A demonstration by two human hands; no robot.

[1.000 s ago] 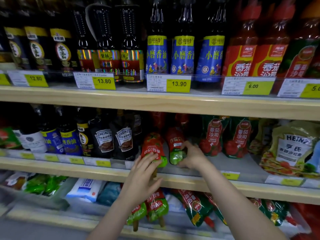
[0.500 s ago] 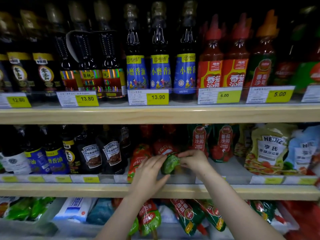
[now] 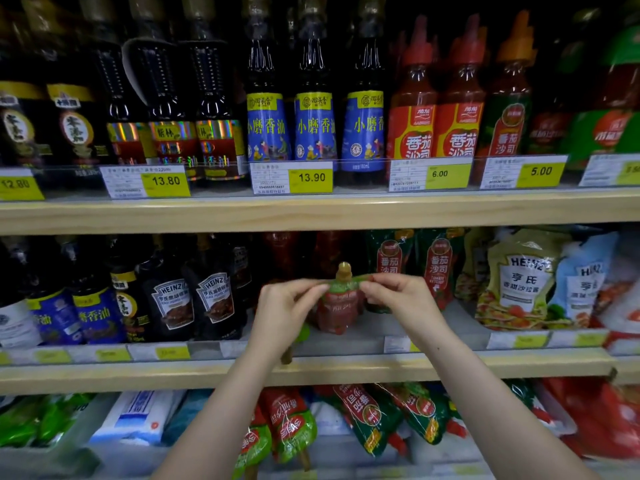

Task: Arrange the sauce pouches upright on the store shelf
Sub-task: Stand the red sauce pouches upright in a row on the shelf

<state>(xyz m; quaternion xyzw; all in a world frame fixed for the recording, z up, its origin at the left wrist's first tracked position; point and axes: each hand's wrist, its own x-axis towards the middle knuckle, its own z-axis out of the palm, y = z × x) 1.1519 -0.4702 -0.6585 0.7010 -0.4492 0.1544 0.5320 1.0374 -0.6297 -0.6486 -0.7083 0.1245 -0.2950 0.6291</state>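
1. Left hand (image 3: 282,311) and right hand (image 3: 398,297) each pinch a top corner of one red-and-green sauce pouch (image 3: 337,311), held spout up on the middle shelf (image 3: 311,374).
2. Just behind the grip, to the right, two ketchup pouches (image 3: 414,268) already stand; their small print reads "TOMATO KETCHUP".
3. Below the grip, pouches on the lower shelf (image 3: 367,415) lie tipped or upside down, so most work appears left.
4. Left of the grip: "HEINZ" dark bottles (image 3: 194,303). Above: price tag (image 3: 292,177) "13.90".
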